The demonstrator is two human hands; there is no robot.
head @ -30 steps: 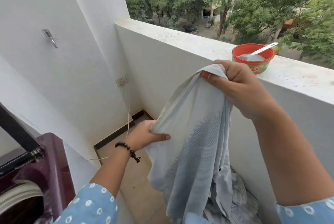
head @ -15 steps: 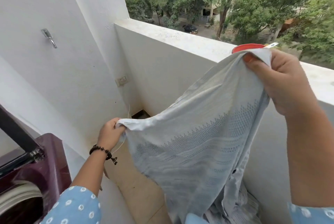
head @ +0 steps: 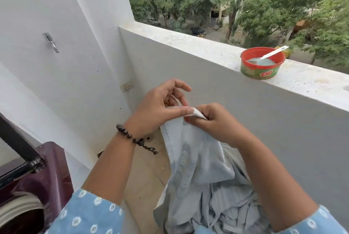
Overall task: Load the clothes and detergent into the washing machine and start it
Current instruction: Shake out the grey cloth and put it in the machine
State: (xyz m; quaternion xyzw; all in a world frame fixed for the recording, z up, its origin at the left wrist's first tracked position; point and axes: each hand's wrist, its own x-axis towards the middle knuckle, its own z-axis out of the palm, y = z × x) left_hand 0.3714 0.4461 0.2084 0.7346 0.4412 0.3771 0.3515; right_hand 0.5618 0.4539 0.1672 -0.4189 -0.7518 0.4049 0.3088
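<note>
CHANGE: left hand [head: 160,109] and right hand [head: 211,122] now meet, both pinching one edge of the pale blue garment [head: 198,173], spread half a second ago | IMPLICATION: garment gathered, likely ready for washing machine [head: 35,182] near left

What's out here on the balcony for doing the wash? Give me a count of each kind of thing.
Washing machine: 1
Pale grey garment, pinched at its top edge by the left hand and right hand: 1
Red-rimmed tub on the parapet ledge: 1
White spoon in the tub: 1
Total: 4
</note>
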